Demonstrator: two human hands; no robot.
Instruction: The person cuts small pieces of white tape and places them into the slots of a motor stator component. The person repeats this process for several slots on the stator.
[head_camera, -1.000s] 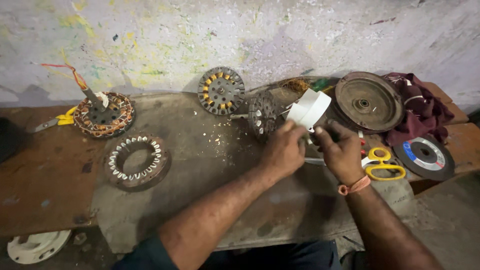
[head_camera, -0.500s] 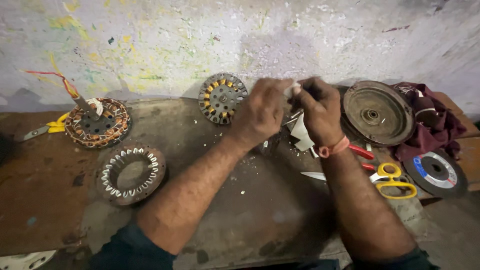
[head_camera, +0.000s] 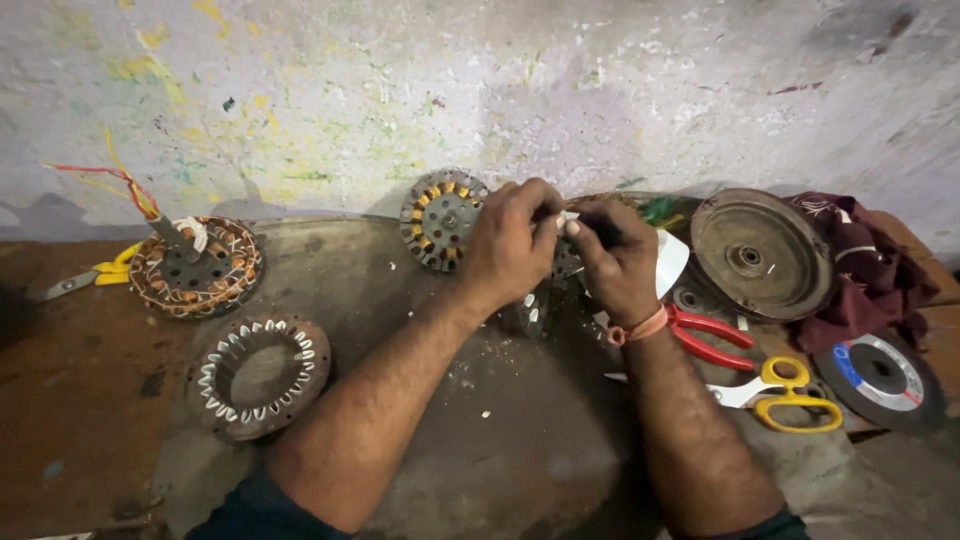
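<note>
My left hand (head_camera: 512, 243) and my right hand (head_camera: 617, 255) are raised close together over the bench, fingertips pinching a small white paper piece (head_camera: 566, 220) between them. A larger white paper sheet (head_camera: 671, 262) shows behind my right hand. Under the hands stands a small metal stator core (head_camera: 532, 308), mostly hidden by them. A stator with yellow inserts (head_camera: 441, 217) leans against the wall just left of my left hand.
A wound copper stator with coloured wires (head_camera: 196, 265) and an empty toothed ring (head_camera: 258, 375) lie at the left. Red pliers (head_camera: 710, 337), yellow scissors (head_camera: 785, 392), a round metal cover (head_camera: 762, 254), a dark red cloth (head_camera: 872, 273) and a grinding disc (head_camera: 880, 378) lie at the right.
Both hands rose toward the wall and closed together; the large white paper once held up in front now sits behind my right hand. The view shifted slightly.
</note>
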